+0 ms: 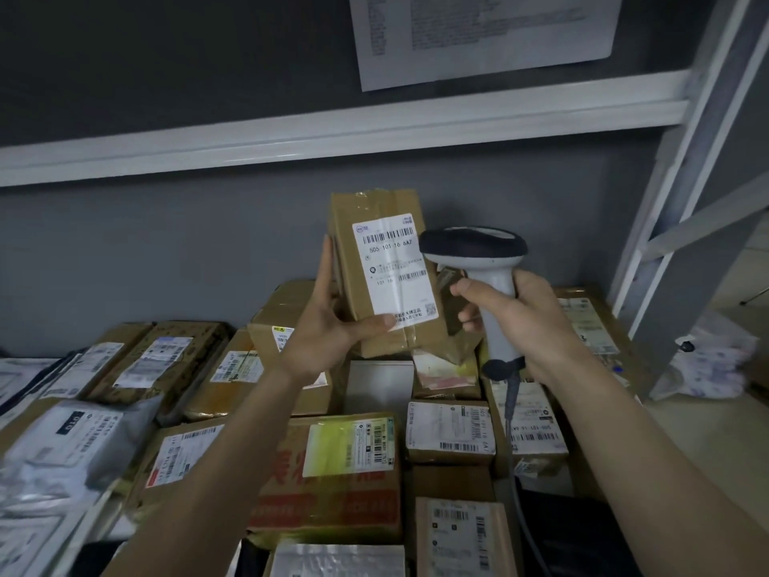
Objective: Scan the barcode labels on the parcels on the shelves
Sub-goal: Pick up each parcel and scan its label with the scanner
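My left hand (328,322) holds a small cardboard parcel (376,214) upright above the shelf, thumb across its lower front and fingers behind its left edge. A white barcode label (393,268) faces me on its front. My right hand (524,322) grips the grey handle of a barcode scanner (474,247), whose dark head sits right beside the parcel's right edge, level with the label. The scanner's cable hangs down past my right wrist.
Several labelled cardboard parcels (345,472) and grey plastic mailers (62,443) crowd the shelf below. A white shelf beam (333,131) crosses above, with a printed sheet (482,31) on the wall. A grey metal upright (686,181) stands at the right, with white bags (711,360) beyond it.
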